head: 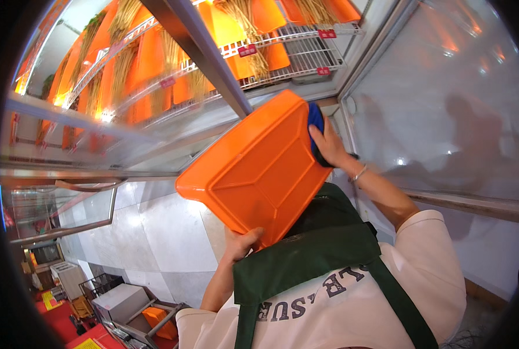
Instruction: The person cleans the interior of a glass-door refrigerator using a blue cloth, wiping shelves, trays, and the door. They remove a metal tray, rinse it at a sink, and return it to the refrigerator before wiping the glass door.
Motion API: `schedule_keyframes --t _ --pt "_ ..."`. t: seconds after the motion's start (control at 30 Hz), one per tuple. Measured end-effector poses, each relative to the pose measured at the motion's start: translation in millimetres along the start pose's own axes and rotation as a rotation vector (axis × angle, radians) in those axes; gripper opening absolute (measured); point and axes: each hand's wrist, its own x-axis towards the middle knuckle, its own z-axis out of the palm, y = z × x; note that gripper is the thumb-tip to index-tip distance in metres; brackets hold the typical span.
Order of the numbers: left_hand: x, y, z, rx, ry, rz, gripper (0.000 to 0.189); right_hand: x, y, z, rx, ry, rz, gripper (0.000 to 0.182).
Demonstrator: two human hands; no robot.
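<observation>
An orange plastic tray is held tilted in front of my chest, its ribbed face turned toward me. My left hand grips its lower edge, the thumb lying on the ribbed face. At the upper right edge, my right hand presses a blue cloth against the tray. Part of the cloth and most of the right fingers are hidden behind the tray and hand. Just below the tray is the dark green apron on my body.
Beyond the tray stands a lit display refrigerator with white wire shelves bearing orange trays of skewers. An open glass door is on the right. Tiled floor lies left, with a stool at lower left.
</observation>
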Motion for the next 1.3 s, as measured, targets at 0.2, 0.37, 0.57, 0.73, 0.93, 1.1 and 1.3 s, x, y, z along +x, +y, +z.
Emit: schedule_keyframes --t 0.2,0.37,0.57,0.73,0.93,1.1,1.3 --pt "14 -3 4 -0.127 0.105 -0.002 0.041 -81 65 -24 -0.016 0.035 0.338 0.039" --pt "20 -2 -2 -0.093 0.096 -0.038 0.044 -43 -37 -63 -0.014 0.06 0.26 0.032" --pt "29 -5 11 -0.08 0.008 0.068 0.042 30 -79 -26 -0.151 0.007 -0.245 0.032" --pt "27 12 15 0.045 -0.028 -0.085 0.055 -18 -113 36 -0.11 -0.284 -0.311 0.03" --pt "25 14 8 0.015 0.014 -0.068 0.045 2 -54 -57 -0.384 -0.93 -0.078 0.038" --pt "31 1 -5 -0.251 0.096 0.019 0.049 8 -59 -90 -0.062 -0.47 0.324 0.041" --pt "59 -18 9 -0.442 0.068 0.026 0.051 -54 -69 -8 -0.053 -0.242 0.147 0.038"
